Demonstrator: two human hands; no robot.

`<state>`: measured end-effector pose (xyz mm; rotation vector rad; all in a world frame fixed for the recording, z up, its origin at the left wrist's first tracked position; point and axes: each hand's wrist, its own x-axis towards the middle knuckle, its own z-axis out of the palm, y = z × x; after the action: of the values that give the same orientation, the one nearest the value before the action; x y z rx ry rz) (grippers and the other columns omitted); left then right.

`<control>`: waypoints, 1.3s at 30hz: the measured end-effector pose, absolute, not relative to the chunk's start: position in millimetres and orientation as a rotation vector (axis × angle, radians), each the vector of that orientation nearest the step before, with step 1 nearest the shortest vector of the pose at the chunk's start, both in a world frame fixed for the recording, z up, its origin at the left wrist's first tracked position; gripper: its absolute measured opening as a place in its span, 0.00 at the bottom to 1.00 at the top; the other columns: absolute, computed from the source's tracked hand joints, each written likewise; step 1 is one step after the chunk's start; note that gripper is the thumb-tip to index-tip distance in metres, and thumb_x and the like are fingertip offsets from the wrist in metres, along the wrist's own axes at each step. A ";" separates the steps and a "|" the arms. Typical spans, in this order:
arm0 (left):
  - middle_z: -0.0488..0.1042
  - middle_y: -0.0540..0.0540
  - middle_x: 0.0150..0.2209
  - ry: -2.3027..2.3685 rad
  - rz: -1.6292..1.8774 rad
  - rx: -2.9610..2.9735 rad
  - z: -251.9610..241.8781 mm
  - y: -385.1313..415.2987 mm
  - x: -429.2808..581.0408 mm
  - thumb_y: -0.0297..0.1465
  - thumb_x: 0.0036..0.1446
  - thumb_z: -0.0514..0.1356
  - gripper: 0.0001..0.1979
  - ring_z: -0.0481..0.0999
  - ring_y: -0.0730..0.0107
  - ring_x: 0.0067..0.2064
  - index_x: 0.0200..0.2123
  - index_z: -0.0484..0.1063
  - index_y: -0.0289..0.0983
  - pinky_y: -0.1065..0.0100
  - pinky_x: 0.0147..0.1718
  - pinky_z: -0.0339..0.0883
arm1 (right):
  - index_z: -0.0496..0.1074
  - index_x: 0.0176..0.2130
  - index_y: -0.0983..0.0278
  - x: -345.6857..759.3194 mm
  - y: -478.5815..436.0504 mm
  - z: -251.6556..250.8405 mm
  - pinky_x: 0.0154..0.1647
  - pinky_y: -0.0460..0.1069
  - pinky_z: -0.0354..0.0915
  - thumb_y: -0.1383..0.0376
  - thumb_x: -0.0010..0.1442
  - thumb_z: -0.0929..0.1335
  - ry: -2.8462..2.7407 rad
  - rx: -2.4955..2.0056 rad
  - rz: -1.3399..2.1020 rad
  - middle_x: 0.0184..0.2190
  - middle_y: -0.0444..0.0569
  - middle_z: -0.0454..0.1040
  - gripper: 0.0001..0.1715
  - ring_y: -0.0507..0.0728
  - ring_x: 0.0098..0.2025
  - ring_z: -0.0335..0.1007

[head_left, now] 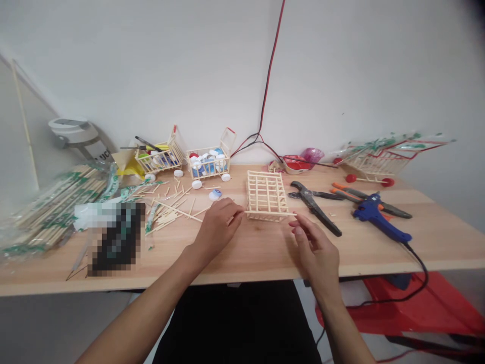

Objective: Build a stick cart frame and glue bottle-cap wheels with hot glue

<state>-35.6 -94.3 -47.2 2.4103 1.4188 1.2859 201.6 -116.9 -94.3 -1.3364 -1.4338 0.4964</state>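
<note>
A small basket frame [267,194] of thin wooden sticks stands on the table in front of me, built as an open grid. Across its near edge lies a wooden stick [290,214], jutting out on both sides. My left hand [220,222] is closed, with its fingertips pinching the stick's left end. At the right end, my right hand [316,245] has its fingertips on the stick, thumb and fingers bent around the tip. Whether the stick is fixed to the frame I cannot tell.
Loose cut sticks [170,212] and bagged sticks [64,207] lie left. Behind stand stick carts [208,167] with bottle caps. Pliers [314,205], a blue glue gun [382,220] with a cord and orange-handled cutters [394,208] lie right. A red stool [424,308] is below.
</note>
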 end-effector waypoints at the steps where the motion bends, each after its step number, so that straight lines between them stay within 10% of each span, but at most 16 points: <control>1: 0.73 0.49 0.30 1.419 1.285 2.407 -47.4 -94.3 -35.4 0.24 0.60 0.60 0.04 0.71 0.71 0.33 0.33 0.73 0.36 0.69 0.35 0.64 | 0.74 0.54 0.61 201.6 -116.9 -94.2 0.47 0.52 0.70 0.55 0.64 0.66 -1.435 -1.336 0.493 0.44 0.52 0.79 0.22 0.58 0.46 0.75; 39: 0.71 0.51 0.29 1.427 1.352 2.364 -39.2 -100.4 -30.2 0.23 0.59 0.59 0.05 0.68 0.72 0.31 0.31 0.68 0.37 0.69 0.33 0.62 | 0.68 0.59 0.61 198.1 -118.1 -94.2 0.49 0.56 0.68 0.56 0.63 0.67 -1.287 -1.258 0.565 0.44 0.53 0.76 0.28 0.58 0.44 0.74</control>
<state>-30.2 -100.4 -39.2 2.3643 1.4272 1.3516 198.1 -118.1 -94.2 -1.2583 -1.2872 0.5654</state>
